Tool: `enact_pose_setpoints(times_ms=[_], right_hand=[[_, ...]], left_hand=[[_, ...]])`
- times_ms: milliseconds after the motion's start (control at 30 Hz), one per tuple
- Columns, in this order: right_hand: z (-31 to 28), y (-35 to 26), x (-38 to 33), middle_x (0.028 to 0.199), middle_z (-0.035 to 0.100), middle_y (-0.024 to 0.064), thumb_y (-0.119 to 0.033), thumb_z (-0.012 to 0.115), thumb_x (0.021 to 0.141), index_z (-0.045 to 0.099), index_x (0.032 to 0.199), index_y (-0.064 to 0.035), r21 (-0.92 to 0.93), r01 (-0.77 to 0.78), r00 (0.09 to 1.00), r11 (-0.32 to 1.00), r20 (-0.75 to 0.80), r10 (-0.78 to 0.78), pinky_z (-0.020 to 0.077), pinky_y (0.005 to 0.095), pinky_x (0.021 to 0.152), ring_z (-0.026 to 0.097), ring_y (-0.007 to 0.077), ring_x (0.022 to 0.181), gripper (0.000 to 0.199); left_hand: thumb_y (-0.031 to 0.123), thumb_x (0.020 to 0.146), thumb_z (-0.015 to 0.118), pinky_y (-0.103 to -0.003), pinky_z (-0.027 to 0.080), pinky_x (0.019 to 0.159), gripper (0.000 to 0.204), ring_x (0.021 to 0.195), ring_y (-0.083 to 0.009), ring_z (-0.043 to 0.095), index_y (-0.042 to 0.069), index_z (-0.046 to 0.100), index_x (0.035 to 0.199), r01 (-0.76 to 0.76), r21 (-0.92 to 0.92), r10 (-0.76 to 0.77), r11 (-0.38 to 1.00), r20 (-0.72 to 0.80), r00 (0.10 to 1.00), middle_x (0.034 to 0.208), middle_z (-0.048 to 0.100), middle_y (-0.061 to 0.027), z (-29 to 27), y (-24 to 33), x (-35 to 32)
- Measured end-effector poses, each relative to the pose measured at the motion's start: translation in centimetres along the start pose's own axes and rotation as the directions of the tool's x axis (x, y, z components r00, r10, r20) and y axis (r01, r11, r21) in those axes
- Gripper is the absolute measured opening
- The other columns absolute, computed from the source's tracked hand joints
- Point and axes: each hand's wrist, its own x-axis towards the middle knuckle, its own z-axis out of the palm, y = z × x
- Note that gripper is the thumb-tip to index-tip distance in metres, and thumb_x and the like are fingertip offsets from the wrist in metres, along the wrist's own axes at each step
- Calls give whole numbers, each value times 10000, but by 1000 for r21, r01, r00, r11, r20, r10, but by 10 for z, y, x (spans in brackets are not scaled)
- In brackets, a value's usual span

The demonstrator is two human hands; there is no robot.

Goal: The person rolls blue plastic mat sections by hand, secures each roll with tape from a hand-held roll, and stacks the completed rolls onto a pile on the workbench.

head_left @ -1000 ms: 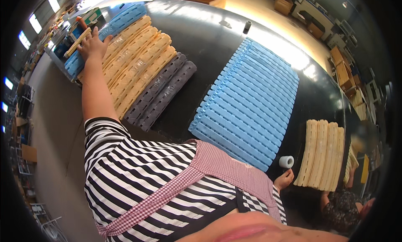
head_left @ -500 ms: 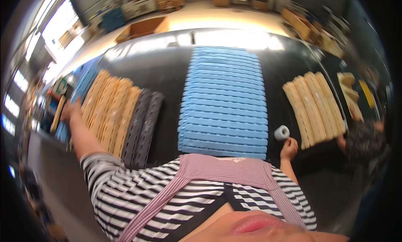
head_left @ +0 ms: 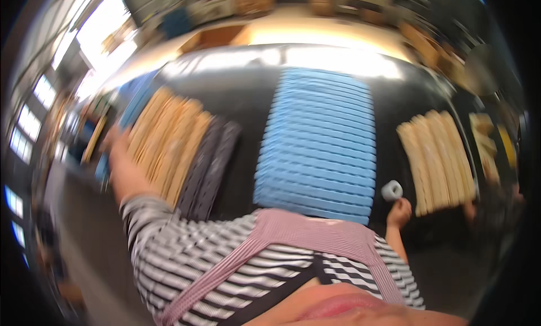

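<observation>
On the far left, my left hand (head_left: 116,139) reaches to a narrow stack of blue strips (head_left: 135,105) and touches it. Its fingers are smeared by motion. My right hand (head_left: 399,212) is closed, its fingertips at the lower edge of a small white roll (head_left: 392,190) with a hollow middle. Between the hands lies a wide set of blue slatted strips (head_left: 316,151), laid side by side across the table in front of my body. Cream-yellow perforated strips (head_left: 169,140) and dark grey strips (head_left: 209,162) lie just right of my left hand.
More cream strips (head_left: 437,162) lie right of my right hand. Beyond them, another person's hand (head_left: 469,209) is at the pile's near corner. Pale pieces (head_left: 484,145) lie at the far right. The black table (head_left: 236,83) has a glossy top. A brown box (head_left: 217,38) stands behind it.
The whole view has shifted, so everything on the table appears further right and slightly lower. Both hands keep nearly the same places beside the blue stack and the white roll.
</observation>
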Motion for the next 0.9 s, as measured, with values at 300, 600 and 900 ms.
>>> enact_pose_setpoints(times_ms=[300, 600, 900], right_hand=[[22, 42, 7, 1013, 705, 188, -329, 662, 999, 737, 996, -13, -29, 42, 997, 999, 73, -40, 511, 456, 871, 652, 377, 975, 325], [39, 31, 11, 1049, 695, 195, -278, 629, 1020, 715, 1017, 18, -12, 48, 986, 999, 161, -46, 490, 469, 910, 628, 377, 1004, 309], [16, 2, 0, 1015, 699, 134, -204, 640, 955, 691, 906, -56, -53, -92, 982, 994, 159, 99, 501, 469, 888, 639, 354, 1000, 164]], left_hand=[[622, 990, 478, -716, -2, 1211, 766, 1596, -359, 35, 369, 184, 1651, 335, 81, -342, 939, 108, 933, 1738, 88, -67, -31, 29, -7], [646, 1006, 456, -741, 29, 1203, 741, 1582, -386, 88, 380, 191, 1645, 228, 141, -217, 963, -86, 972, 1728, 143, -68, 22, -56, 17], [745, 957, 428, -536, 174, 1261, 832, 1574, -348, 165, 315, 234, 1641, 205, 55, -210, 977, 98, 973, 1726, 169, -60, 19, -20, 31]])
